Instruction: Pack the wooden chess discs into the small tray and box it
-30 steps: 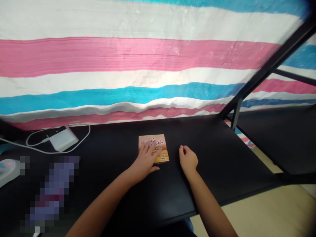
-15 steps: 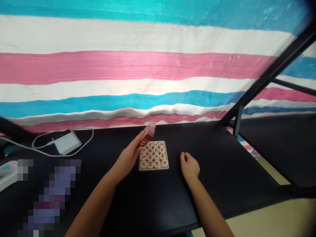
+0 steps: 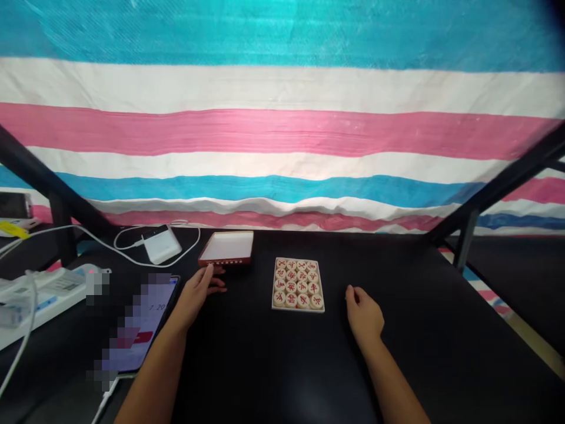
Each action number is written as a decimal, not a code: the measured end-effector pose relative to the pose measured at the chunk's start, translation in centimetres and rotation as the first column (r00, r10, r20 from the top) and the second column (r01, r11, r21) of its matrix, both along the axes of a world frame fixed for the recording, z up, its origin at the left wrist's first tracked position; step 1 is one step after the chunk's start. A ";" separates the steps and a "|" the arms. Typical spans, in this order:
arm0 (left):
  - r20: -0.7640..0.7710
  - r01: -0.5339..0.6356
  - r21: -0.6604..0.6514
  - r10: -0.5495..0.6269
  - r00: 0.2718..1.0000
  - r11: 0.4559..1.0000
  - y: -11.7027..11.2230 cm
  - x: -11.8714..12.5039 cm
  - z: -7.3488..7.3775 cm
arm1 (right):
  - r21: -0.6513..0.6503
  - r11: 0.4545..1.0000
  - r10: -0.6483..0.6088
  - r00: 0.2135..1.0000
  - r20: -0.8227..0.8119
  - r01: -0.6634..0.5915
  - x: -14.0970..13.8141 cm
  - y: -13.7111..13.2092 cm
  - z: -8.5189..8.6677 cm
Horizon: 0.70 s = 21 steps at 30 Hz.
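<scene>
A shallow white tray (image 3: 274, 307) packed with several round wooden chess pieces marked in red lies on the black table (image 3: 273, 365). Its lid (image 3: 226, 248) lies upside down to the left, white inside with a red rim. My left hand (image 3: 197, 291) rests on the table just in front of the lid, fingers loosely stretched toward it, holding nothing. My right hand (image 3: 364, 317) rests to the right of the tray with its fingers curled under and nothing visible in them.
A white charger (image 3: 161, 244) with a looped cable lies at the back left. A tablet (image 3: 145, 318) sits near my left forearm. A white power strip (image 3: 39, 294) is at far left. A striped tarp hangs behind the table, and black frame bars stand at both sides.
My left hand lifted the lid off the box, carried it left and set it down upside down, then let go. The chess pieces now show. My right hand stayed put.
</scene>
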<state>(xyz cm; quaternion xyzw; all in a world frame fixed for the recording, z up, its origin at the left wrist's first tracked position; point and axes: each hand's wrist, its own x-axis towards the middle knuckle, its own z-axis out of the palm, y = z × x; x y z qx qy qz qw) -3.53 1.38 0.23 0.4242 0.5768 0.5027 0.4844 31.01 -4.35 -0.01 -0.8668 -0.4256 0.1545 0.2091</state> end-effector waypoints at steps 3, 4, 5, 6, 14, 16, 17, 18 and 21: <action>-0.151 0.070 -0.026 -0.073 0.986 0.997 -0.3 -0.6 0.6 | 0.159 0.984 0.101 0.982 -0.162 -0.075 -0.9 0.2 0.3; -0.208 0.082 -0.004 -0.081 0.975 0.997 -0.3 -0.5 0.8 | 0.223 0.968 0.160 0.963 -0.216 -0.111 -1.3 0.3 0.4; -0.266 0.106 0.022 -0.096 0.959 0.994 -0.3 -0.1 0.8 | 0.275 0.950 0.216 0.943 -0.254 -0.144 -1.7 0.4 0.4; -0.319 0.148 0.042 -0.127 0.939 0.988 -0.3 0.5 0.8 | 0.308 0.935 0.262 0.925 -0.274 -0.174 -2.2 0.6 0.3; -0.418 0.644 -0.019 -0.591 0.690 0.765 -2.5 7.7 1.0 | 0.354 0.857 0.425 0.902 -0.073 -0.375 -3.1 1.3 -0.3; -0.403 0.666 -0.026 -0.618 0.675 0.745 -3.2 8.5 1.2 | 0.345 0.845 0.449 0.892 -0.047 -0.408 -2.6 0.8 -0.2; -0.389 0.679 -0.021 -0.632 0.671 0.734 -3.6 8.8 1.3 | 0.336 0.845 0.454 0.890 -0.039 -0.416 -2.3 0.4 -0.1; -0.373 0.698 -0.016 -0.652 0.660 0.716 -3.9 9.0 1.4 | 0.325 0.850 0.447 0.894 -0.030 -0.414 -2.0 0.1 0.0; -0.325 0.756 -0.011 -0.718 0.616 0.654 -4.4 8.9 1.4 | 0.324 0.884 0.331 0.940 0.079 -0.338 -1.9 -0.5 0.8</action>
